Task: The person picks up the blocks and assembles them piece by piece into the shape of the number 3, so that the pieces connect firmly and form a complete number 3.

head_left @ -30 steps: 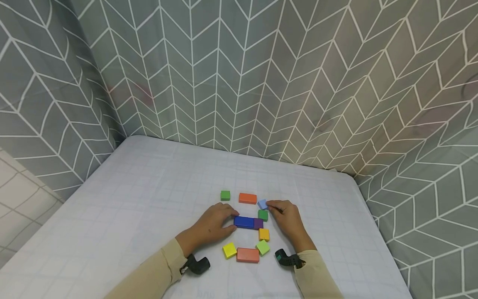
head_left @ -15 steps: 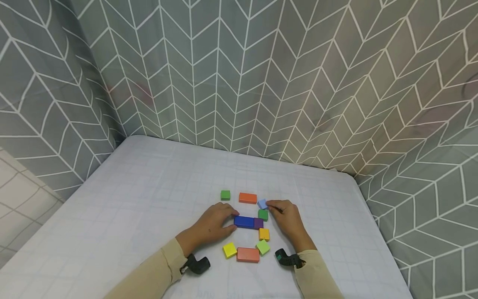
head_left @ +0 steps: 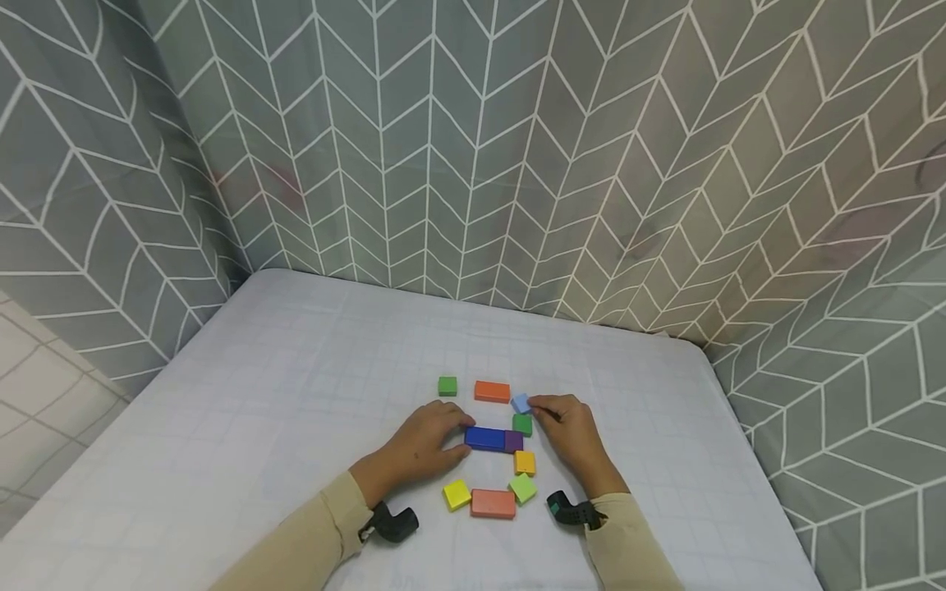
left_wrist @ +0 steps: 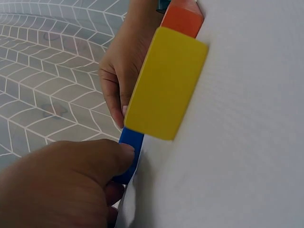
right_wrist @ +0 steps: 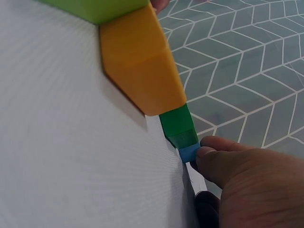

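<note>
In the head view, my left hand (head_left: 420,443) lies at the left end of a long blue block (head_left: 484,439), thumb and fingers gripping it on either side. The left wrist view shows the thumb on that blue block. A purple block (head_left: 513,442) adjoins its right end. My right hand (head_left: 572,435) pinches a small light blue block (head_left: 521,403) by its right corner, just above a green block (head_left: 522,424). Right of the left block's row, an orange-yellow block (head_left: 525,463) sits below the purple one. An orange-red block (head_left: 492,391) lies left of the light blue one.
A second green block (head_left: 447,386) stands apart at upper left. Nearest the body are a yellow block (head_left: 456,495), a salmon-red block (head_left: 493,504) and a lime block (head_left: 523,488) in a row. Patterned curtains (head_left: 473,164) rise behind the white-covered table (head_left: 296,353).
</note>
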`<state>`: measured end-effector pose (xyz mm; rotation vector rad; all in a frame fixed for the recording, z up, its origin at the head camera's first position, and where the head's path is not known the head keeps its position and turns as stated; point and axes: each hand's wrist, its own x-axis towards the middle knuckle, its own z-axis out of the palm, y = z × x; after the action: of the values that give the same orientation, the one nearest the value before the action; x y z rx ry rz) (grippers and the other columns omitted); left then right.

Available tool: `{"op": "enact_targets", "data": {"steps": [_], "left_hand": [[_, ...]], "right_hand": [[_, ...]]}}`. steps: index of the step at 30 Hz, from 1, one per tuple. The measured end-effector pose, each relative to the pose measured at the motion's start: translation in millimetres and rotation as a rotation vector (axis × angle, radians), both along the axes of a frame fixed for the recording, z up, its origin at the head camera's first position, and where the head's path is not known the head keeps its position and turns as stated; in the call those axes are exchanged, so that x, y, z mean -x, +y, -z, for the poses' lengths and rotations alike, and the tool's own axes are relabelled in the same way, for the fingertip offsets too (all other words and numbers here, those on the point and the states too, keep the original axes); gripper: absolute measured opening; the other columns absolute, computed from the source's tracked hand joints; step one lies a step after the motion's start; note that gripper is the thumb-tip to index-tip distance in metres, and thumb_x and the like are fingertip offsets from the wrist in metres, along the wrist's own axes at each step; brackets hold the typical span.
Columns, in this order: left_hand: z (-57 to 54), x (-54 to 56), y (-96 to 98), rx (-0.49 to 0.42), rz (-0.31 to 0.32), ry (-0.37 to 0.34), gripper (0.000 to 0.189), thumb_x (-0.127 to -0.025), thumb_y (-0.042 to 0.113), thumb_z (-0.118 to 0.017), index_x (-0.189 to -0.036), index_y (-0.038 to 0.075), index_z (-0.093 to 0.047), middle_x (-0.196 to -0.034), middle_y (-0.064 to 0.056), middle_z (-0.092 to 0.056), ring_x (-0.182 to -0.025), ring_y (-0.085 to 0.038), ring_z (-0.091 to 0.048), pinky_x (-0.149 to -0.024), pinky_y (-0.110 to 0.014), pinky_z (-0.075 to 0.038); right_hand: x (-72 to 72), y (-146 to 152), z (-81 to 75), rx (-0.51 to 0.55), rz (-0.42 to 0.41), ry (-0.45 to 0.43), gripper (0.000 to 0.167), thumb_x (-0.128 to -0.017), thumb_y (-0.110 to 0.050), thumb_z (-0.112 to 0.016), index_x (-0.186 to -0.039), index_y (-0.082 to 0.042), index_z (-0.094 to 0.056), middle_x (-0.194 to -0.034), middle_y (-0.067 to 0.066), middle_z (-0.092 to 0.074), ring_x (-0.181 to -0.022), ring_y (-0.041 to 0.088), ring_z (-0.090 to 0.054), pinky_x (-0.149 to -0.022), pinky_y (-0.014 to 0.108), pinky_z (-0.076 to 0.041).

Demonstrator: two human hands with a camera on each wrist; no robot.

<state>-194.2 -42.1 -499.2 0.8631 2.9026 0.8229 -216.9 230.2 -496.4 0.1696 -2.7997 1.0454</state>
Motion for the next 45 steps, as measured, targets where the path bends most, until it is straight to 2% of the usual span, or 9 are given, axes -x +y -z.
{"op": "enact_targets", "data": {"steps": [5,9,14,20,26,31,36,40,45], "left_hand": [[1.8,0.9,-1.3,-0.028,0.017,-0.019,0.036,-0.093,0.039,-0.067,-0.126,0.023,-0.065,-0.120,0.011,-0.064,-0.114,-0.009,-0.055,-0.099,-0.037,-0.050],[8.2,-8.4,-6.1,-0.068,-0.006,-0.075,0.035,-0.095,0.038,-0.064,-0.126,0.023,-0.065,-0.121,0.010,-0.064,-0.116,-0.011,-0.055,-0.101,-0.040,-0.048],[10.8,-17.2,-23.3,-0.124,-0.133,-0.126,0.031,-0.095,0.036,-0.064,-0.123,0.023,-0.066,-0.117,0.012,-0.065,-0.114,-0.010,-0.057,-0.101,-0.041,-0.049],[1.8,-8.1,-36.7,-0.182,-0.277,-0.080,0.027,-0.097,0.031,-0.064,-0.121,0.019,-0.067,-0.112,0.008,-0.065,-0.100,-0.010,-0.060,-0.091,-0.037,-0.055],[4.5,2.1,-38.5,-0.076,-0.364,-0.033,0.024,-0.094,0.026,-0.069,-0.116,0.016,-0.070,-0.118,0.004,-0.064,-0.111,-0.013,-0.062,-0.097,-0.037,-0.053],[4.0,13.1,-37.4,0.019,-0.347,0.029,0.022,-0.091,0.021,-0.072,-0.113,0.015,-0.071,-0.113,0.005,-0.067,-0.110,-0.013,-0.062,-0.097,-0.035,-0.054],[-2.3,25.8,-32.2,0.084,-0.311,0.034,0.024,-0.092,0.019,-0.072,-0.115,0.013,-0.071,-0.112,0.003,-0.069,-0.107,-0.014,-0.063,-0.096,-0.036,-0.054],[-2.8,27.7,-33.7,0.112,-0.327,0.029,0.024,-0.093,0.021,-0.072,-0.116,0.014,-0.072,-0.113,0.003,-0.069,-0.107,-0.014,-0.063,-0.096,-0.035,-0.054],[-2.2,27.3,-33.8,0.093,-0.329,0.008,0.025,-0.092,0.021,-0.072,-0.116,0.012,-0.072,-0.112,0.002,-0.070,-0.105,-0.015,-0.063,-0.095,-0.035,-0.054]], "right_hand": [[-5.1,2,1.8,-0.006,0.008,-0.004,0.020,-0.095,-0.016,-0.069,-0.112,-0.022,-0.077,-0.111,-0.005,-0.072,-0.110,0.018,-0.063,-0.097,0.043,-0.053],[-7.1,-5,2.7,-0.032,-0.015,-0.034,0.020,-0.094,-0.015,-0.070,-0.110,-0.023,-0.078,-0.111,-0.005,-0.071,-0.111,0.019,-0.063,-0.096,0.045,-0.053],[3.4,-26,4.1,-0.045,-0.131,-0.029,0.020,-0.094,-0.014,-0.069,-0.110,-0.022,-0.078,-0.111,-0.006,-0.072,-0.110,0.017,-0.064,-0.096,0.043,-0.053],[17.6,-52,5.8,-0.023,-0.189,-0.023,0.021,-0.093,-0.012,-0.070,-0.107,-0.024,-0.078,-0.107,-0.011,-0.072,-0.108,0.013,-0.064,-0.095,0.040,-0.054],[10.3,-67,18.7,0.011,-0.196,-0.045,0.022,-0.091,-0.010,-0.072,-0.103,-0.027,-0.079,-0.103,-0.015,-0.071,-0.106,0.009,-0.063,-0.095,0.038,-0.054],[5.8,-74,25.8,0.046,-0.180,-0.029,0.021,-0.090,-0.009,-0.072,-0.101,-0.026,-0.079,-0.103,-0.013,-0.071,-0.104,0.013,-0.065,-0.092,0.040,-0.055],[8.2,-74,25.6,0.077,-0.154,-0.025,0.020,-0.090,-0.009,-0.072,-0.102,-0.024,-0.080,-0.105,-0.011,-0.073,-0.106,0.014,-0.067,-0.093,0.040,-0.055],[7.5,-78,27.4,0.067,-0.149,-0.009,0.020,-0.090,-0.010,-0.073,-0.104,-0.023,-0.079,-0.106,-0.010,-0.073,-0.107,0.015,-0.067,-0.094,0.040,-0.055],[6.4,-78,27.4,0.044,-0.136,-0.016,0.019,-0.090,-0.011,-0.073,-0.103,-0.024,-0.079,-0.105,-0.010,-0.071,-0.107,0.015,-0.066,-0.094,0.041,-0.055]]}}
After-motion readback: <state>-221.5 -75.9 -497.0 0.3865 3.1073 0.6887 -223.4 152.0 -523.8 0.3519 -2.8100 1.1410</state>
